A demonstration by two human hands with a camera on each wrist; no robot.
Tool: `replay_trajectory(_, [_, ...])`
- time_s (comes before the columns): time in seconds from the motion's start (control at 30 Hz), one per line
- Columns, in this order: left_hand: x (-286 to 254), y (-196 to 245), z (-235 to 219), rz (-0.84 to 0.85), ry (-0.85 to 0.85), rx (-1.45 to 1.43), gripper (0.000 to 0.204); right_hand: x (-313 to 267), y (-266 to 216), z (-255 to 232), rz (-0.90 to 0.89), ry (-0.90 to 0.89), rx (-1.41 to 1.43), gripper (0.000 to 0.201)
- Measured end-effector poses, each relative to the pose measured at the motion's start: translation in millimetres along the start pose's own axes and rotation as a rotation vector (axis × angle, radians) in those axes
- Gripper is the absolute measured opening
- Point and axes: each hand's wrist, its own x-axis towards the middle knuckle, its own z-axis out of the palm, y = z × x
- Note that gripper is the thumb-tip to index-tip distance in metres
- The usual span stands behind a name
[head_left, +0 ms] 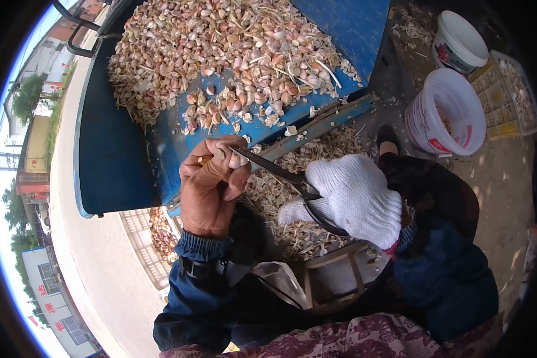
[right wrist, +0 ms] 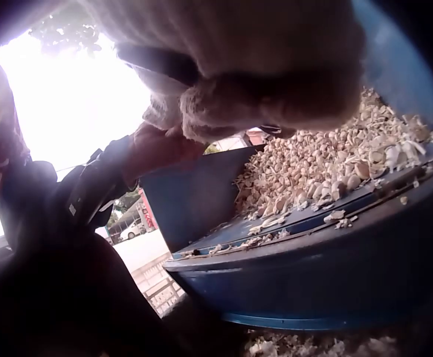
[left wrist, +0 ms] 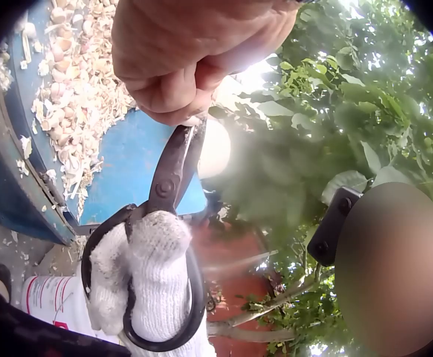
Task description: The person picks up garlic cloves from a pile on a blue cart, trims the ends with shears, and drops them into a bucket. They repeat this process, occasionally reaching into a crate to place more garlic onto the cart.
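Observation:
The bare left hand (head_left: 212, 179) pinches a pale garlic clove (head_left: 236, 160) between thumb and fingers, above the front edge of the blue tray. In a white knitted glove, the right hand (head_left: 358, 194) grips black-handled scissors (left wrist: 164, 182), fingers through the loops. The scissor blades (head_left: 265, 164) reach the clove at the left fingertips. In the left wrist view the blade tips meet the left hand (left wrist: 179, 67), whose fingers partly hide them. The right wrist view shows the gloved hand (right wrist: 276, 82) close up, covering most of the scissors.
A heap of garlic cloves (head_left: 221, 53) lies in the blue tray (head_left: 116, 167). At the right stand two white buckets (head_left: 420, 113) and a crate (head_left: 495, 101). Peelings (head_left: 340, 143) cover the ground under the tray edge. A wooden stool (head_left: 357, 271) and a pale basket (head_left: 140, 244) are below.

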Motion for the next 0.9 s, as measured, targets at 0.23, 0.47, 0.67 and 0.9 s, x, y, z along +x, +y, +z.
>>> replay_trajectory(0.23, [0.2,-4.6,-6.8,-0.023,0.020,0.009,0.014,3.7,-1.9,-4.7,0.231,-0.258,0.599,0.057])
replay_trajectory(0.47, [-39.4,40.7,-112.9,0.128,0.431,0.162,0.013,9.0,6.1,-6.6,0.345,-0.238,0.548,0.040])
replay_trajectory(0.67, [-131.0,82.7,-269.9,-0.069,1.368,0.843,0.029,17.1,-6.8,-17.0,0.420,-0.213,0.745,0.024])
replay_trajectory(0.9, [-62.9,40.1,-218.1,-0.021,0.910,1.461,0.016,18.7,-11.4,-26.1,0.465,-0.192,0.501,0.033])
